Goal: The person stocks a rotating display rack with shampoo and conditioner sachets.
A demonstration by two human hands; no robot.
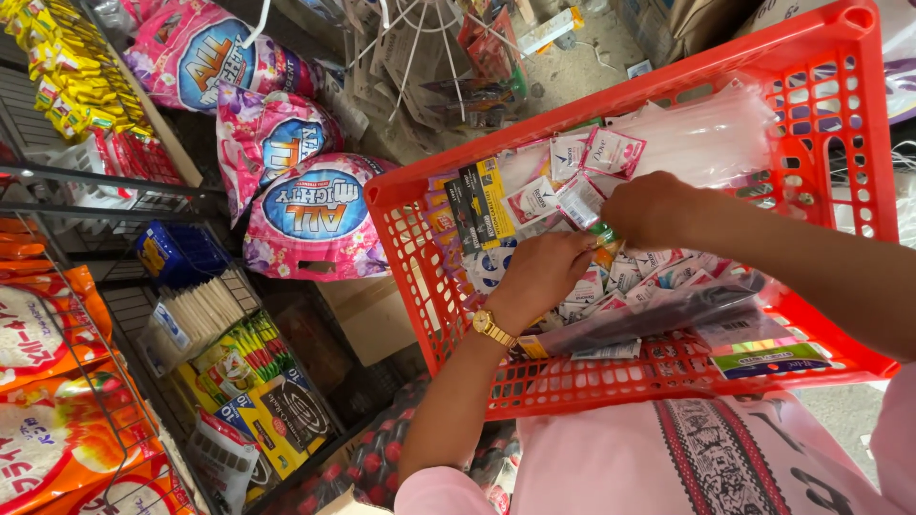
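A red plastic basket (821, 114) rests against my body, filled with several small sachets, strips of packets and clear plastic bags (706, 133). My left hand (539, 277), with a gold watch on the wrist, reaches into the basket and its fingers close on small sachets (592, 205) near the middle. My right hand (649, 210) is beside it, fingers curled on the same cluster of white and pink sachets. A long dark plastic-wrapped pack (658, 310) lies across the basket near my arms.
Pink detergent bags (310, 215) lie on the floor at the left. A wire rack (105, 191) holds orange packets (48, 334), a blue box (176, 253) and yellow packs (258, 381). A cardboard box (377, 315) sits under the basket's corner.
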